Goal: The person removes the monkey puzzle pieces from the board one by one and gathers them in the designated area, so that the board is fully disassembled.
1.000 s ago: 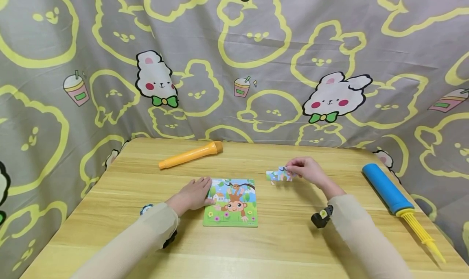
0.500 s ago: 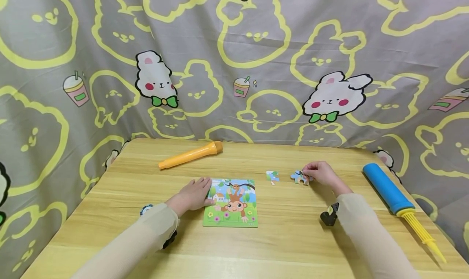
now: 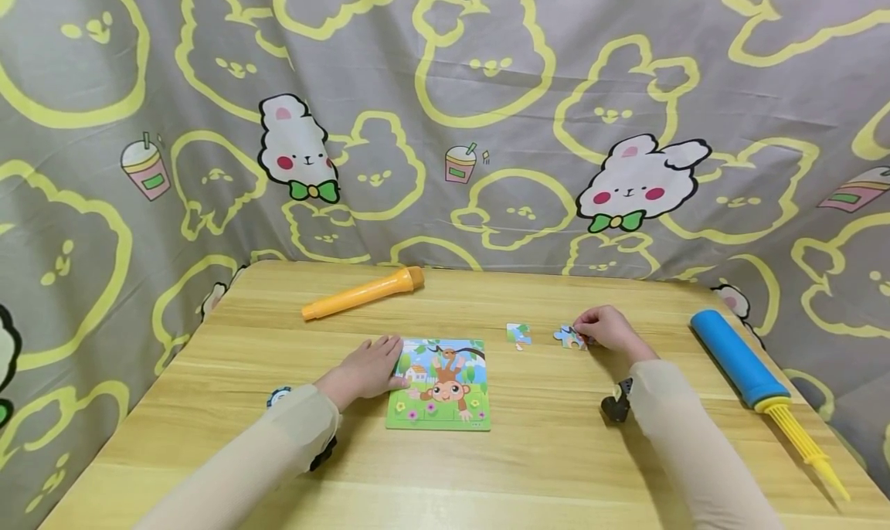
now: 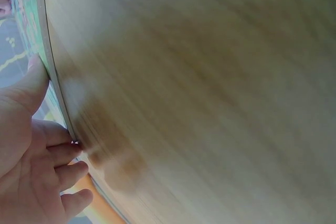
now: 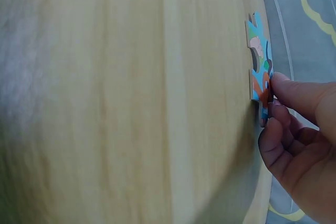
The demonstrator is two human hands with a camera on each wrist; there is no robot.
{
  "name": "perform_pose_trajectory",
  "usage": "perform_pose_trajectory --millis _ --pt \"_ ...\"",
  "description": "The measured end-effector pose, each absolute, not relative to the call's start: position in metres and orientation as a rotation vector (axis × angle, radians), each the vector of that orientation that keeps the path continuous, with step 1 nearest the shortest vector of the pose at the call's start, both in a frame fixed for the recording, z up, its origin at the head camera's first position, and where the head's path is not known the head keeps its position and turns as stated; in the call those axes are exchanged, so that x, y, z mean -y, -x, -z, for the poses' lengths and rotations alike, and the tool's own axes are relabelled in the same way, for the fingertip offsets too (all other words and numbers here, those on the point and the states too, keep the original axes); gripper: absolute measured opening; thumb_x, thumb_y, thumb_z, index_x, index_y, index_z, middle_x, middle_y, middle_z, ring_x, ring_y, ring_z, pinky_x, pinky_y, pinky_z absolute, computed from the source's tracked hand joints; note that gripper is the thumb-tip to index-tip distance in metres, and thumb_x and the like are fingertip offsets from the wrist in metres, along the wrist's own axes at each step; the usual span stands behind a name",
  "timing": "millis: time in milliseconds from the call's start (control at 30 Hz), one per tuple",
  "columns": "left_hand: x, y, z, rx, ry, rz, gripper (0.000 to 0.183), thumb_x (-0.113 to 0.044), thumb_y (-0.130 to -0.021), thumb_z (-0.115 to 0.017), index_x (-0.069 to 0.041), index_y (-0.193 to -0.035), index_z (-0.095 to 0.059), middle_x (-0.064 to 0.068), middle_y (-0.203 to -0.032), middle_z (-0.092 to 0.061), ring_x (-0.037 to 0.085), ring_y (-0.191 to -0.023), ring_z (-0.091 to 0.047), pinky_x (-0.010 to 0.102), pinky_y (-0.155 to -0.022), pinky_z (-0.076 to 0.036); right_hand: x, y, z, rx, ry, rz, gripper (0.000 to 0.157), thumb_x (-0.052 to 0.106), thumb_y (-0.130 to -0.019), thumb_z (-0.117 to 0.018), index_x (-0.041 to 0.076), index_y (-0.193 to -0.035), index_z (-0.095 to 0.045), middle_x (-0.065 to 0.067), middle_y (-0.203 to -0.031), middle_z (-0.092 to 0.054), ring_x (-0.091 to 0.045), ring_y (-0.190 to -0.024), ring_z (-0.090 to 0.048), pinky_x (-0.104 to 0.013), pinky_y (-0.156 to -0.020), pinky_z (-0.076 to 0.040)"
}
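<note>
In the head view a square jigsaw puzzle board [image 3: 455, 418] with a monkey hanging from a branch lies flat at mid-table. My left hand [image 3: 368, 368] rests along its left edge, fingers extended; the left wrist view has the thumb [image 4: 37, 82] at the board's edge. To the right of the board, my right hand [image 3: 610, 331] pinches a blue, orange and pink puzzle piece [image 3: 570, 337] between thumb and fingers. The right wrist view has this same piece [image 5: 259, 66] close over the table. Another puzzle piece [image 3: 518, 334], blue and green, lies between the board and my right hand.
An orange microphone-shaped toy [image 3: 361, 294] lies toward the back left. Along the right side is a blue and yellow hand pump [image 3: 740, 360]. A round blue-and-white object [image 3: 279, 395] sits partly behind my left sleeve. Patterned grey cloth [image 3: 389, 159] borders the table.
My right hand has slid right with its puzzle piece, away from the blue and green piece that was beside it, and then slowed. The left hand and board have stayed put.
</note>
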State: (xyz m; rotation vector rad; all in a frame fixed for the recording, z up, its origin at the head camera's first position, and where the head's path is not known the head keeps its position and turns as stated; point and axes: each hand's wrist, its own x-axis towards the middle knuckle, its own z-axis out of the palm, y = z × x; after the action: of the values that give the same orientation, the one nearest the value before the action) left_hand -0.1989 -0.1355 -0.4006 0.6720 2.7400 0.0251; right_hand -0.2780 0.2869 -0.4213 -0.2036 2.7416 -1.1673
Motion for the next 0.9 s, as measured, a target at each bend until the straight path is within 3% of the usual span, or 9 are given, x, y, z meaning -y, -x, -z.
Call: perform_pose_trajectory --millis 500,667,900 --pt "0.135 0.199 0.401 -2.744 -0.675 0.002 0.074 -0.047 -0.093 -0.046 0.004 -0.142 -0.025 0.018 -0.148 -0.022 0.033 -0.135 -0.019 0.050 -0.107 -0.017 -0.282 0.276 0.412 -2.763 0.190 1.179 0.022 0.008 -0.092 -0.056 -0.009 -0.104 -0.062 -0.010 -0.081 -0.061 -0.018 -0.064 -0.055 -0.028 -0.056 -0.047" --pt "0.135 0.199 0.401 -2.736 -0.665 -0.002 0.074 -0.047 -0.093 -0.046 0.004 -0.143 -0.025 0.018 -0.148 -0.021 0.033 -0.135 -0.018 0.049 -0.107 -0.017 -0.262 0.271 0.399 -2.791 0.278 1.180 0.025 0.013 -0.092 -0.057 -0.007 -0.107 -0.062 -0.013 -0.086 -0.059 -0.024 -0.064 -0.052 -0.030 -0.053 -0.045" --pt "0.135 0.198 0.400 -2.736 -0.660 -0.013 0.074 -0.046 -0.093 -0.046 0.004 -0.142 -0.025 0.018 -0.148 -0.022 0.033 -0.135 -0.018 0.049 -0.107 -0.017 -0.217 0.262 0.389 -2.795 0.535 1.173 0.021 0.011 -0.090 -0.060 -0.005 -0.104 -0.065 -0.007 -0.088 -0.061 -0.018 -0.069 -0.052 -0.031 -0.059 -0.047"
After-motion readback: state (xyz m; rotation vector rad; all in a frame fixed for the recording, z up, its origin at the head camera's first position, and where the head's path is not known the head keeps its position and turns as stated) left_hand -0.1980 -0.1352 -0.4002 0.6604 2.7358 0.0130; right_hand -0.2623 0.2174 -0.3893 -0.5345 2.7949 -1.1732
